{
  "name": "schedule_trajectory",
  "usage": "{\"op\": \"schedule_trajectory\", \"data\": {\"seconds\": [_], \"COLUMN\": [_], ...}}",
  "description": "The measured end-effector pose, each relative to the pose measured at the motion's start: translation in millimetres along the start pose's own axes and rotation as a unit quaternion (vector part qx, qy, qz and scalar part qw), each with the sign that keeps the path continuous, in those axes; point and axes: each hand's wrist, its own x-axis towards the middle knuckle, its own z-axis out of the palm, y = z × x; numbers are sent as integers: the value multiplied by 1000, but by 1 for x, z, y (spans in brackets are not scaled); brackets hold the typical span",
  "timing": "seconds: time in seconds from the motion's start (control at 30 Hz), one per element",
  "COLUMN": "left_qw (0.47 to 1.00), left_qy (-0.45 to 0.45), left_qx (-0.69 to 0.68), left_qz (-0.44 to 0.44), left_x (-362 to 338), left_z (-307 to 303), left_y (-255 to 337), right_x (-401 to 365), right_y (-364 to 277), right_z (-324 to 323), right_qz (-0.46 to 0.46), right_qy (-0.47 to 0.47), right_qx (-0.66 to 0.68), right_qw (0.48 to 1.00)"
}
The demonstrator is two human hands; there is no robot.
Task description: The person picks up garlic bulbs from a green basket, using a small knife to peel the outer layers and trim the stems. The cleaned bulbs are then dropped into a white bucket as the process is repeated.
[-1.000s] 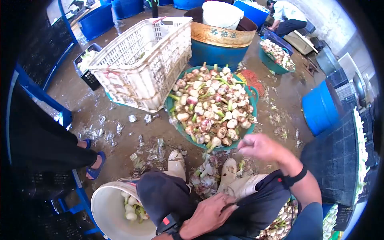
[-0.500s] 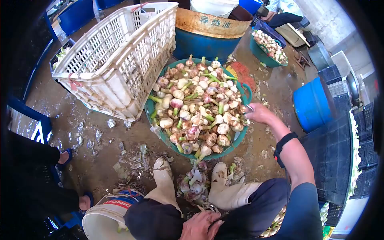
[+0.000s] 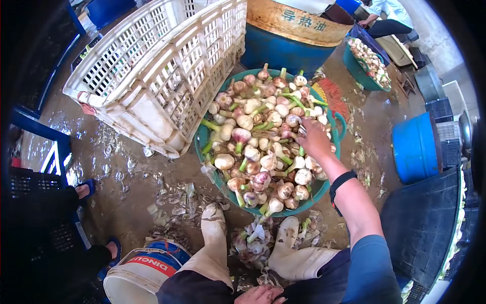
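A round green tub point(image 3: 340, 161) heaped with garlic bulbs point(image 3: 263, 152), many with green stem stubs, stands in front of my boots. My right hand point(image 3: 316, 139) is reaching over the right side of the heap, fingers curled down among the bulbs. A short shiny metal piece that looks like a small knife shows at its fingers, mostly hidden. At the bottom edge my left hand point(image 3: 260, 295) lies on my lap, partly cut off, its fingers loosely stretched and nothing seen in them.
A tall white plastic crate point(image 3: 152, 96) stands left of the tub, a blue drum point(image 3: 283, 48) behind. Another garlic-filled tub point(image 3: 362, 71) and a seated person point(image 3: 387, 17) are farther back. A white bucket point(image 3: 136, 276) is by my left boot; garlic skins litter the wet floor.
My right hand has moved from the tub's right rim inward over the garlic. The view has shifted, and my left hand now shows less at the bottom edge.
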Motion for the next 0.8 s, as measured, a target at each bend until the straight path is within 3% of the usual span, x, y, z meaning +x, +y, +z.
{"op": "schedule_trajectory", "data": {"seconds": [0.17,0.27,0.3,0.33,0.4,0.47,0.53,0.6,0.73,0.8], "left_qw": [999,995,995,993,988,992,973,963,951,938], "left_qy": [13,62,60,86,106,116,147,169,136,130], "left_qx": [13,45,48,43,94,-44,-176,-189,-261,-313], "left_qz": [36,69,58,72,65,11,8,90,95,78], "left_x": [-1,-7,-7,-6,-9,-11,-11,-9,-15,-21], "left_z": [0,8,8,10,17,28,37,43,55,56], "left_y": [2,-5,-3,-2,-12,-25,-17,-9,-3,-3], "right_x": [-20,-47,-72,-94,-143,-191,-236,-272,-334,-353], "right_y": [-5,-11,-18,-25,-50,-67,-89,-96,-110,-103], "right_z": [-24,-51,-61,-72,-94,-111,-132,-130,-126,-129], "right_qz": [23,168,220,223,272,235,189,143,197,140], "right_qy": [41,-105,-180,-250,-323,-398,-396,-388,-285,-296], "right_qx": [42,202,389,455,528,591,605,637,669,621], "right_qw": [998,959,876,825,737,661,664,650,658,712]}}
